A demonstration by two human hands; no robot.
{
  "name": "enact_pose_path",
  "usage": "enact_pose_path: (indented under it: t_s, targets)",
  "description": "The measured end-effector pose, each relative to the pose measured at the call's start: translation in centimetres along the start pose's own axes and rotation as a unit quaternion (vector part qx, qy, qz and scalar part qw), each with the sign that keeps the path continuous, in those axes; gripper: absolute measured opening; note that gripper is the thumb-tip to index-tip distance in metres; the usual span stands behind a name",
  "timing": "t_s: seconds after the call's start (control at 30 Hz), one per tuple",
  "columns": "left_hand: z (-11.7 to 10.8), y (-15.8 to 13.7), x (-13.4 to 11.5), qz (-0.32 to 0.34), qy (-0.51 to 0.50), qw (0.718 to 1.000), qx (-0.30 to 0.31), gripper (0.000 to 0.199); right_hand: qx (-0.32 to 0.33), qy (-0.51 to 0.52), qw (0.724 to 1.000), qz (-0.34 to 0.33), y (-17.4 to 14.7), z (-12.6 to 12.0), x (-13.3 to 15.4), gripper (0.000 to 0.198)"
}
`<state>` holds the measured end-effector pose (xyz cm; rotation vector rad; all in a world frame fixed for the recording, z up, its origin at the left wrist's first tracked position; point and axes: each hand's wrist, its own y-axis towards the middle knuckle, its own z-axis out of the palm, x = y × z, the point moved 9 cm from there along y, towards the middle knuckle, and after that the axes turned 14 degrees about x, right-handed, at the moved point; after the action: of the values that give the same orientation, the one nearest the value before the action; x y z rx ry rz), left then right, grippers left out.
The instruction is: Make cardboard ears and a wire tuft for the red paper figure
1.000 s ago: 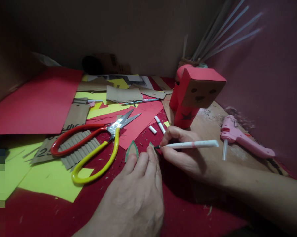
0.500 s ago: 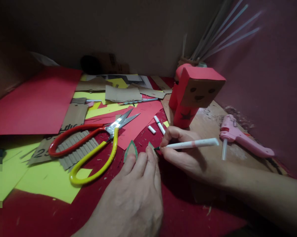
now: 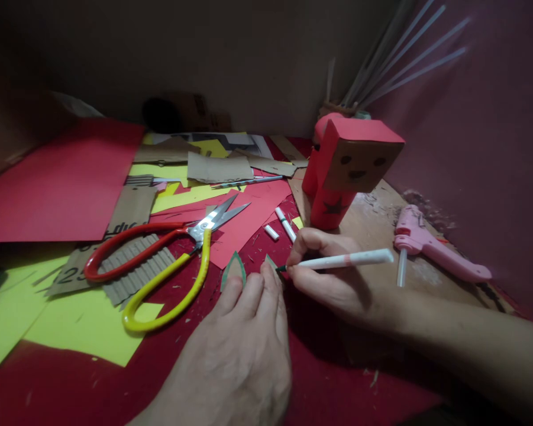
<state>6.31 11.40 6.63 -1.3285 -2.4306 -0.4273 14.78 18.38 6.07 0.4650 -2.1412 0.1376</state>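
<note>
A marker (image 3: 346,260), pinched in the right hand (image 3: 330,285), is aimed leftward at the card (image 3: 271,261) (pinned under the flattened left hand (image 3: 244,337)).

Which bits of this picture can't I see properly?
All in the head view:
Two pointed cutouts: lower ends hidden under the left hand.
Pen in the right hand: tip too small to tell if it touches a cutout.
Lettered cardboard: partly hidden by the scissors.
Pale sticks: some tops cut off at the top edge.
</note>
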Motion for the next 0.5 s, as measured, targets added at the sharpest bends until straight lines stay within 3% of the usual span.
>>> enact_pose_path:
  t_s: [0.5]
  targets:
    - [0.08, 0.48, 0.18, -0.002, -0.003, 1.0, -0.011, 0.049, -0.012, 0.064, 0.998, -0.012, -0.26, -0.01, -0.51, 0.012]
